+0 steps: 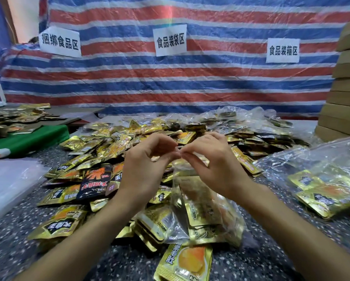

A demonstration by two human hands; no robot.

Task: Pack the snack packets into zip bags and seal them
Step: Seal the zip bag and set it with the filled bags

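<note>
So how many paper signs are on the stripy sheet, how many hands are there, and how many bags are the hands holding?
White paper signs: 3
Hands, the left hand and right hand, both pinching the bag's top: 2
Held zip bag, with gold packets inside: 1
Total: 6

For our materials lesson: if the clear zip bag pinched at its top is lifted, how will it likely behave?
Probably floppy: the zip bag wrinkles and sags below the left hand and right hand. Likely bottom-heavy: gold packets bulge at its base. Perhaps slippery; its film looks glossy.
</note>
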